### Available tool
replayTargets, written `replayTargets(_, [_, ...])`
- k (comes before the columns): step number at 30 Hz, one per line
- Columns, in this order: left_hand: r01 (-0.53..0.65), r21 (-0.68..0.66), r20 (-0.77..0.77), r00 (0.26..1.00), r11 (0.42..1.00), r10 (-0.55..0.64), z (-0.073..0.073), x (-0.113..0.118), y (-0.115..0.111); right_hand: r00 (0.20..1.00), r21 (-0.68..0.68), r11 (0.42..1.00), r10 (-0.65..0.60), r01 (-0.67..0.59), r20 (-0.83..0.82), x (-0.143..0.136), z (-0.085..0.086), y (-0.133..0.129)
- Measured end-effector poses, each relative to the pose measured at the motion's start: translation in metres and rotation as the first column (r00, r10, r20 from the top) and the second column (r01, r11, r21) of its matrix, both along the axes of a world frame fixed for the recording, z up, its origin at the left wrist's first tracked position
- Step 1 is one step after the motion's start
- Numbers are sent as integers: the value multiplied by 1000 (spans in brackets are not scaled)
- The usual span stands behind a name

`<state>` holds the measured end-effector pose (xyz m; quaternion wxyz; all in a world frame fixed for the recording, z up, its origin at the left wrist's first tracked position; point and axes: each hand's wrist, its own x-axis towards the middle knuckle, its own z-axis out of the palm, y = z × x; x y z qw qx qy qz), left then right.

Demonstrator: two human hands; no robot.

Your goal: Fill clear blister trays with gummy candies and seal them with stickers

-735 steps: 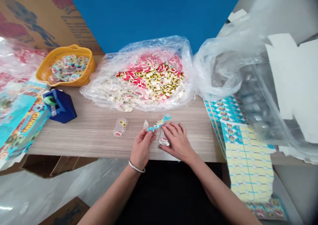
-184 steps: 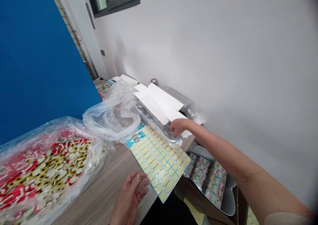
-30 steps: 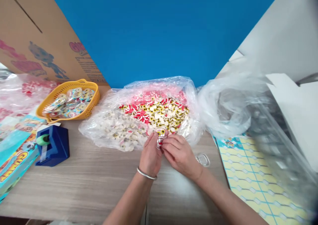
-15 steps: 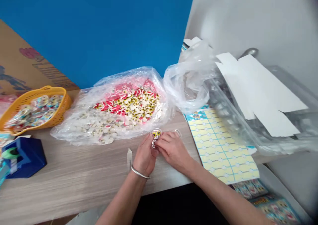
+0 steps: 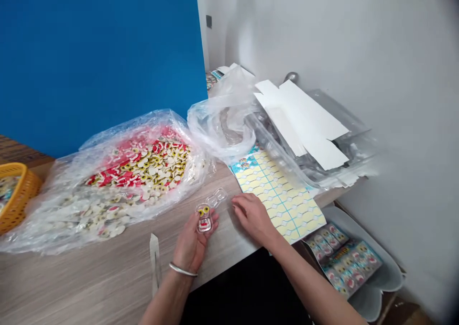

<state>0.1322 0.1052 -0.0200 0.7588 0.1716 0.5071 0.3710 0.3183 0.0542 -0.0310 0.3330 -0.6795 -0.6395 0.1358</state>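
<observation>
The left hand (image 5: pixel 191 245) grips a clear plastic shell (image 5: pixel 204 221) between thumb and fingers, its face turned up, near the front part of the table (image 5: pixel 103 282); inside it sit yellow eye pieces (image 5: pixel 203 211) above a red-and-white mouth piece (image 5: pixel 204 222). The right hand (image 5: pixel 255 220) is apart from it, beside the yellow printed sheet (image 5: pixel 281 193), fingers bent together and tips turned down; whether they pinch something small I cannot tell, as the tips are partly hidden. Between the hands, a little beyond them, lies a second clear shell (image 5: pixel 216 197) with no coloured pieces seen in it; the plastic bag (image 5: pixel 71 189) of loose pieces (image 5: pixel 158 167) spreads to the left.

The step in hand looks like filling one shell — eyes and mouth appear placed, while the second shell lies off it; the next move seems to call for a level, steady left grip so nothing slides, and for the right fingers to lift the second shell by its rim — lightly, since thin plastic probably flexes.
</observation>
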Motion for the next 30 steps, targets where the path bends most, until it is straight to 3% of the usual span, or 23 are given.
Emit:
replayTargets(2, [-13, 8, -29, 1000, 1000, 13, 0, -2, 1, 999, 56, 998, -33, 33, -10, 19, 2, 25])
replayTargets(5, [-27, 11, -56, 998, 1000, 27, 0, -6, 3, 989, 99, 986, -138, 132, 51, 50, 14, 82])
replayTargets(9, [-18, -11, -60, 998, 1000, 17, 1, -6, 5, 948, -27, 959, -274, 281, 161, 89, 26, 171])
replayTargets(13, [-5, -79, -33, 999, 997, 3, 2, -5, 12, 933, -100, 939, -307, 329, 186, 103, 14, 236])
replayTargets(17, [-10, -132, -5, 1000, 991, 9, -2, -5, 23, 905, -114, 909, -372, 400, 206, 102, -1, 266])
replayTargets(22, [10, -91, 21, 1000, 996, -8, -1, 0, 33, 908, -68, 918, -371, 390, 194, 108, 9, 257])
replayTargets(26, [92, -46, 63, 994, 995, -89, 9, 8, 41, 958, -10, 969, -242, 246, 157, 91, 33, 200])
replayTargets(27, [133, -37, 85, 988, 990, -130, 11, 8, 44, 977, 11, 987, -162, 162, 141, 83, 39, 180])
replayTargets(28, [182, -29, 109, 978, 983, -178, 12, 8, 47, 993, 58, 997, 38, -45, 111, 73, 45, 158])
replayTargets(30, [291, -23, 147, 947, 957, -284, 12, 6, 52, 900, 47, 901, 426, -431, 93, 53, 54, 116])
